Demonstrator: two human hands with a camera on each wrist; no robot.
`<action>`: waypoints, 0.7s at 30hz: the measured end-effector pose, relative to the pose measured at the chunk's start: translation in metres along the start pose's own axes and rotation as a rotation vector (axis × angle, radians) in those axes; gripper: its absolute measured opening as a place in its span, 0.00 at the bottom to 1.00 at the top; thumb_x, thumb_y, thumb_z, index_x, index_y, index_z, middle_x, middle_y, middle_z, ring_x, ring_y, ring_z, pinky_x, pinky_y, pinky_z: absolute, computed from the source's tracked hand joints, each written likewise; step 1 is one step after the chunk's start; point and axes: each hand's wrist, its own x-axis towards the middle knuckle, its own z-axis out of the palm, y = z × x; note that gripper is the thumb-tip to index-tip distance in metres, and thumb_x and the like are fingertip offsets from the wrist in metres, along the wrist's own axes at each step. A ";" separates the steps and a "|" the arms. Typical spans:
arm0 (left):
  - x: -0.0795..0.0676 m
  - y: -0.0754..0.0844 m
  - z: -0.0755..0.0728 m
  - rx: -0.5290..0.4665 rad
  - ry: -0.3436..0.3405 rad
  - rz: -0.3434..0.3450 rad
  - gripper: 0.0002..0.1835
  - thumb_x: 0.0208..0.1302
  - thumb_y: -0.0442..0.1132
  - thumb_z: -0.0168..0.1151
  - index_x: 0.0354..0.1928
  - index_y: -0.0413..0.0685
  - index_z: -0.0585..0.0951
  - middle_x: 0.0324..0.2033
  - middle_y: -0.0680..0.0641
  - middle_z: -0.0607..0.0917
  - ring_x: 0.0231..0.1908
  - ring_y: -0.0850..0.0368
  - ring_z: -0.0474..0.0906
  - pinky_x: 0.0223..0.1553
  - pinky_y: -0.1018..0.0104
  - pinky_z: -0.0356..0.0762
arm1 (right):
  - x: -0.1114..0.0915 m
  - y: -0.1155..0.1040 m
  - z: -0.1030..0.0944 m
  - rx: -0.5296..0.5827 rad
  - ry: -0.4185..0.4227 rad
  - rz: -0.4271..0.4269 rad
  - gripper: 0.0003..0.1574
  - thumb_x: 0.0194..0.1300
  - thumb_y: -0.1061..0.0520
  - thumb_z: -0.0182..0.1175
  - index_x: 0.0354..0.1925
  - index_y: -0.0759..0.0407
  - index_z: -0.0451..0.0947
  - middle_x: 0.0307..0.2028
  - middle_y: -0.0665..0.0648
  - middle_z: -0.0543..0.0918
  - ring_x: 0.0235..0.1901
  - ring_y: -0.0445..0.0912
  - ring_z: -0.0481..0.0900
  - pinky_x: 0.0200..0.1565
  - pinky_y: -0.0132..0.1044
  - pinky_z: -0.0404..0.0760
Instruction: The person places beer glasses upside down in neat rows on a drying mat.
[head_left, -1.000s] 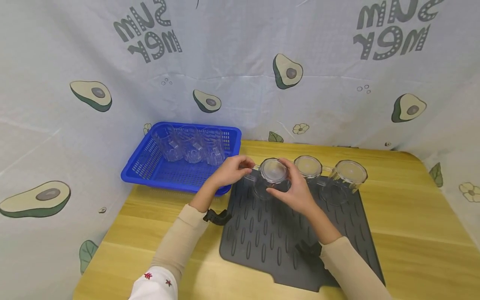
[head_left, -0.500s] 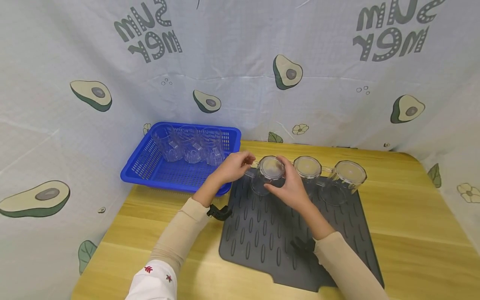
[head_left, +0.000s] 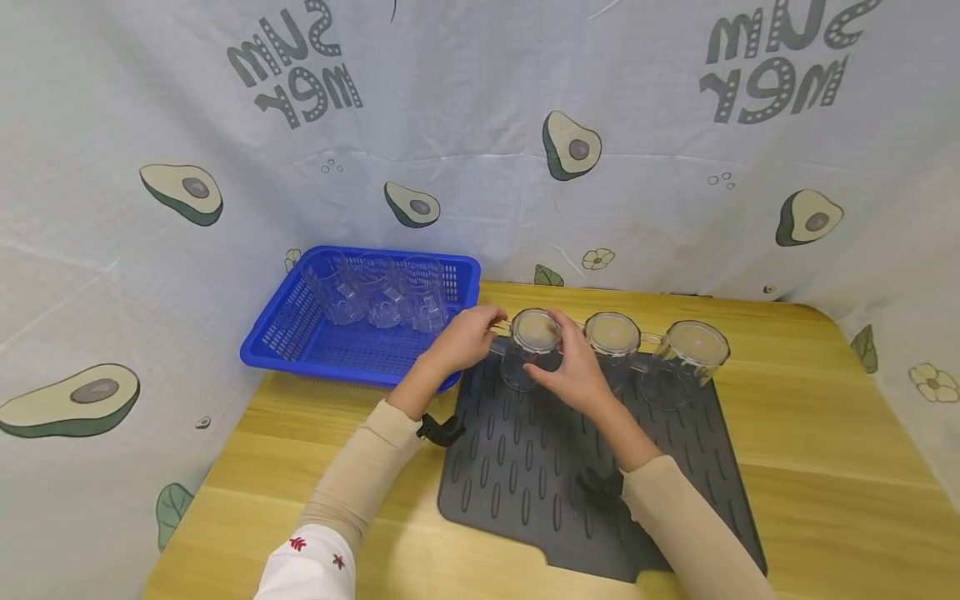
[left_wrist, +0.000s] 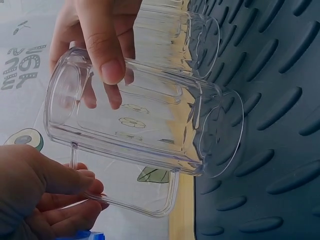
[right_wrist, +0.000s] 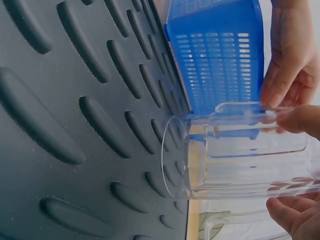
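Observation:
A clear glass mug (head_left: pixel 534 332) is upside down, its rim at the far left part of the dark grey ribbed mat (head_left: pixel 517 500). My left hand (head_left: pixel 463 337) pinches its handle, which points left; thumb and fingers meet at the handle's upper end in the left wrist view. Around the body near the upturned base, my right hand (head_left: pixel 576 367) grips with thumb in front and fingers behind. The right wrist view shows the mug's open rim (right_wrist: pixel 172 157) close against the mat. Two more upturned mugs, a middle one (head_left: pixel 613 335) and a right one (head_left: pixel 699 343), stand in line beside it.
Left of the mat is a blue plastic basket (head_left: pixel 322 371) with three clear mugs (head_left: pixel 384 296) lying along its back side. Wooden tabletop (head_left: pixel 810 467) surrounds the mat. Behind hangs a white curtain (head_left: pixel 480 100) printed with avocados.
The held mug has shifted slightly left and back along the mat, both hands moving with it. The other mugs and the basket keep their places.

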 end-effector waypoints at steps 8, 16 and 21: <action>-0.001 0.002 0.001 0.073 0.017 0.021 0.22 0.68 0.26 0.55 0.64 0.37 0.72 0.60 0.38 0.76 0.60 0.44 0.72 0.58 0.54 0.72 | 0.004 0.003 0.004 0.000 0.012 -0.016 0.57 0.56 0.58 0.71 0.74 0.63 0.49 0.69 0.68 0.59 0.61 0.64 0.66 0.57 0.57 0.71; -0.004 0.002 0.001 0.045 0.029 0.024 0.25 0.69 0.30 0.57 0.67 0.37 0.69 0.62 0.39 0.74 0.62 0.45 0.70 0.59 0.55 0.71 | 0.007 0.003 0.007 0.017 0.008 -0.025 0.60 0.56 0.59 0.72 0.74 0.65 0.46 0.70 0.68 0.57 0.66 0.63 0.61 0.61 0.58 0.67; -0.005 -0.001 -0.001 0.039 0.040 0.017 0.28 0.69 0.33 0.58 0.69 0.38 0.65 0.64 0.38 0.72 0.64 0.44 0.68 0.62 0.54 0.68 | 0.006 -0.001 0.004 -0.010 -0.009 -0.023 0.64 0.57 0.56 0.71 0.76 0.61 0.39 0.72 0.67 0.54 0.70 0.62 0.55 0.63 0.62 0.62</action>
